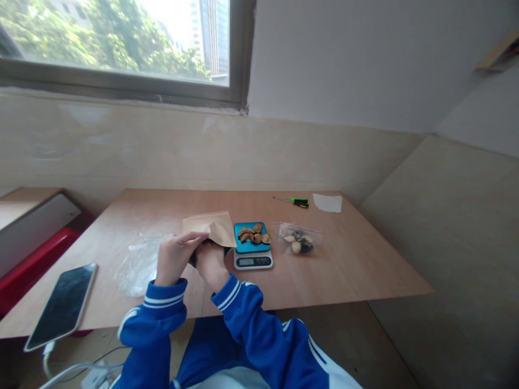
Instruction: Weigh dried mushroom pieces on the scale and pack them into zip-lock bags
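A brown paper bag (213, 226) lies on the table with its mouth toward me. My left hand (176, 256) pinches the bag's upper edge between thumb and fingers. Inside the mouth sits my right hand (211, 265), its fingers hidden by the paper, so what they hold does not show. Just right of the bag stands a digital kitchen scale (253, 260) with a blue platform. Several brown dried pieces (254, 234), like curved shells or slices, are heaped on it. The scale's display is lit, but its digits are too small to read.
Right of the scale lies a clear zip bag (300, 240) of stones or shells. Behind it are screwdrivers (299, 202) and a white paper piece (327, 203). Crumpled clear plastic (140, 265) and a cabled tablet or phone (62, 305) occupy the wooden table's (357, 270) left side.
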Motion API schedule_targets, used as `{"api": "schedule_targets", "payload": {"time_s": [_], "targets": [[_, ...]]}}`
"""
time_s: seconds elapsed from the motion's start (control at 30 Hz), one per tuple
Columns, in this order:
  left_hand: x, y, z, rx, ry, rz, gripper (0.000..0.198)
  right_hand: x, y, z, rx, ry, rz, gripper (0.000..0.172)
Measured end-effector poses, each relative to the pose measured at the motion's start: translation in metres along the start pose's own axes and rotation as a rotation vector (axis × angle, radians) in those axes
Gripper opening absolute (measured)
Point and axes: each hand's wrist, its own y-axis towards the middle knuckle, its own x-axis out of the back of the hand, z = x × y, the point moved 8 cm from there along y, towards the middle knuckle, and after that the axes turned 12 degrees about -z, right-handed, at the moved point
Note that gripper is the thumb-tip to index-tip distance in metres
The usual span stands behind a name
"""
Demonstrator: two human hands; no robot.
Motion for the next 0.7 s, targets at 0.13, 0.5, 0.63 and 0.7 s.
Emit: {"api": "schedule_targets", "payload": {"time_s": [0.13, 0.5, 0.63, 0.7], "targets": [[0.000, -0.008, -0.006, -0.064, 0.024, -0.025, 0.016, -0.012, 0.005, 0.001, 0.017, -0.028, -0.005, 0.033], [0.004, -0.010, -0.008, -0.063, -0.003, -0.068, 0.015, -0.015, 0.006, 0.005, 0.124, 0.026, -0.066, 0.033], [0.006, -0.011, -0.009, -0.065, -0.006, -0.074, 0.014, -0.020, 0.010, 0.005, 0.140, 0.064, -0.099, 0.028], [0.006, -0.012, -0.008, -0.051, -0.010, -0.073, 0.013, -0.018, 0.011, 0.006, 0.164, 0.092, -0.137, 0.027]]}}
